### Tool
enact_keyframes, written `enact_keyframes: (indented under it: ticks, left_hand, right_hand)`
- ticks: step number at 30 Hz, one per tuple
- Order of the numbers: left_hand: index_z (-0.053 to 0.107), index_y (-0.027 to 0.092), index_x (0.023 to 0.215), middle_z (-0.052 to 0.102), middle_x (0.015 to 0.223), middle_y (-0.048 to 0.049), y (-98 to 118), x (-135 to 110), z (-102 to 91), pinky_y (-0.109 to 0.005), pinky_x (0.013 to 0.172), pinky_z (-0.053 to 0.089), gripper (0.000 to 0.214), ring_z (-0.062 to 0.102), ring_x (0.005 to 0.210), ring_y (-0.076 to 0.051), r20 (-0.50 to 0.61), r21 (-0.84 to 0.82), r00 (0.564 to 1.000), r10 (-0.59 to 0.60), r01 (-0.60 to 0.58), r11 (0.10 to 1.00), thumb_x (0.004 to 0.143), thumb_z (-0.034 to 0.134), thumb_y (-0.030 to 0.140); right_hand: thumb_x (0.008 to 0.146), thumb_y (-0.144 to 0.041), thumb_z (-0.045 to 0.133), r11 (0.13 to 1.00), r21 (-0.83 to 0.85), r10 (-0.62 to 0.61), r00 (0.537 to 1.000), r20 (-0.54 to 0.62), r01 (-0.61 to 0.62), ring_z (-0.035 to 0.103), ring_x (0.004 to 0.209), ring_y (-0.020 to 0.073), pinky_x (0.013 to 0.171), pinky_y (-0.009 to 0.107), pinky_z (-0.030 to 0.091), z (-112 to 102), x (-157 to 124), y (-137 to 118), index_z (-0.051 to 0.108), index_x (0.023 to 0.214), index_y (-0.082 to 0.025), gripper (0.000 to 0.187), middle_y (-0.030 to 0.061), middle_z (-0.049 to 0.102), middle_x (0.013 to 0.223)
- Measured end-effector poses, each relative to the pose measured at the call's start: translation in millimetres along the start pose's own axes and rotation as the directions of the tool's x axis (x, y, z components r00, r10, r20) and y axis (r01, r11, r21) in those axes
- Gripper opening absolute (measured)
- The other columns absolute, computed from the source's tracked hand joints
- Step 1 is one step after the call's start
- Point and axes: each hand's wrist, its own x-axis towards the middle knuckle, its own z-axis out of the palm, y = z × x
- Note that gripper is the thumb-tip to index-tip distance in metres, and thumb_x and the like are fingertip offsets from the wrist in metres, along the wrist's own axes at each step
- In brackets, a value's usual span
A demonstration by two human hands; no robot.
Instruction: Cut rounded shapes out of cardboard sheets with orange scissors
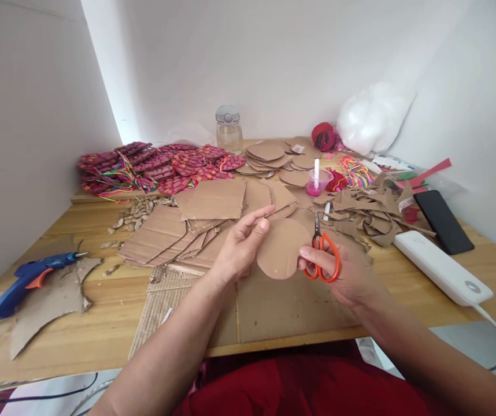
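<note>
A round cardboard disc (280, 251) is between my hands, over a larger cardboard sheet on the table. My left hand (241, 245) is at its left edge, thumb against the rim and index finger stretched out above; its other fingers are partly hidden. In my right hand (347, 271) are small scissors (322, 260) with orange handles, dark blades pointing up and away. The right thumb tip reaches the disc's right edge. Just beyond the hands lie cut cardboard pieces (215, 199) in a loose stack.
Cardboard scraps (365, 208) heap at right, near a white power bank (443, 268) and a phone (444, 222). A blue glue gun (31, 283) rests at left. Behind are patterned fabric pieces (178, 164), a glass jar (229, 136), cardboard rounds (267, 151) and a pink cup (317, 184).
</note>
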Motion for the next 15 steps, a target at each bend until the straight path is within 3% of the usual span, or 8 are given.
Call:
enact_keyframes:
  ticks: [2,4,7,8,9,10,12,15]
  left_hand:
    - [0.057,0.023,0.138,0.07,0.116,-0.0114,0.8,0.5,-1.8,-0.033,0.081,0.054,0.046,0.066,0.102,-0.024,-0.067,0.128,0.987,0.146,-0.137,0.982,0.095,0.052,0.041]
    - [0.057,0.024,0.138,0.065,0.127,-0.0113,3.0,0.8,-3.2,-0.037,0.091,0.051,0.044,0.061,0.115,-0.024,-0.044,0.347,0.939,0.34,-0.305,0.887,0.095,0.048,0.025]
    - [0.061,0.025,0.135,0.056,0.145,-0.0094,7.2,0.4,-2.4,-0.048,0.113,0.034,0.054,0.045,0.136,-0.026,0.208,0.648,0.823,0.529,-0.521,0.556,0.085,0.051,0.008]
    - [0.066,0.026,0.129,0.056,0.145,-0.0086,8.1,0.0,-1.6,-0.05,0.116,0.028,0.05,0.041,0.138,-0.027,0.28,0.681,0.794,0.539,-0.56,0.472,0.083,0.055,0.008]
    - [0.071,0.026,0.12,0.061,0.14,-0.0084,8.6,-0.3,-0.8,-0.051,0.116,0.026,0.042,0.042,0.138,-0.028,0.319,0.679,0.779,0.54,-0.585,0.443,0.082,0.061,0.011]
    - [0.076,0.026,0.109,0.068,0.13,-0.0086,8.4,-0.6,-0.3,-0.05,0.115,0.029,0.031,0.047,0.133,-0.029,0.322,0.654,0.786,0.529,-0.588,0.476,0.081,0.067,0.015]
    - [0.079,0.024,0.093,0.077,0.105,-0.0083,6.7,-0.9,-0.4,-0.045,0.105,0.042,0.014,0.061,0.113,-0.029,0.229,0.551,0.863,0.45,-0.496,0.671,0.079,0.075,0.027]
    - [0.078,0.019,0.097,0.077,0.094,-0.0061,2.9,-0.2,-2.0,-0.034,0.083,0.052,0.027,0.068,0.088,-0.023,0.075,0.314,0.977,0.202,-0.215,0.925,0.076,0.08,0.037]
  right_hand:
    - [0.083,-0.038,0.073,0.998,0.055,-0.007,0.999,-0.033,0.008,0.055,0.066,0.0145,0.063,0.027,0.041,-2.9,1.1,2.5,0.066,0.069,-0.019,0.025,0.0003,0.065,0.067]
    - [0.083,-0.035,0.075,0.989,0.15,0.022,0.999,-0.041,-0.016,0.055,0.066,0.0136,0.063,0.026,0.041,-5.5,1.3,1.8,0.067,0.068,-0.019,0.023,-0.0004,0.066,0.067]
    - [0.08,-0.034,0.076,0.948,0.3,0.114,0.993,-0.008,-0.106,0.055,0.062,0.0126,0.061,0.025,0.042,-5.7,-0.9,-3.6,0.064,0.066,-0.02,0.023,-0.0023,0.063,0.064]
    - [0.079,-0.035,0.076,0.936,0.325,0.142,0.99,0.008,-0.137,0.055,0.06,0.0126,0.059,0.026,0.043,-4.7,-2.3,-5.4,0.063,0.065,-0.02,0.024,-0.0027,0.062,0.063]
    - [0.078,-0.036,0.076,0.928,0.334,0.163,0.986,0.024,-0.162,0.054,0.058,0.0128,0.058,0.027,0.043,-3.6,-3.9,-6.7,0.062,0.064,-0.02,0.025,-0.003,0.06,0.061]
    - [0.079,-0.037,0.076,0.925,0.334,0.175,0.984,0.045,-0.18,0.053,0.056,0.0128,0.059,0.028,0.045,-2.7,-5.5,-7.3,0.061,0.063,-0.02,0.027,-0.0034,0.058,0.058]
    - [0.083,-0.042,0.072,0.932,0.31,0.167,0.982,0.086,-0.186,0.05,0.053,0.0125,0.064,0.032,0.048,-2.7,-8.3,-6.5,0.06,0.062,-0.02,0.033,-0.0044,0.053,0.053]
    - [0.089,-0.046,0.067,0.984,0.164,0.07,0.997,0.036,-0.075,0.053,0.058,0.0137,0.073,0.033,0.048,-8.8,-10.5,-2.1,0.061,0.066,-0.02,0.036,-0.0042,0.052,0.053]
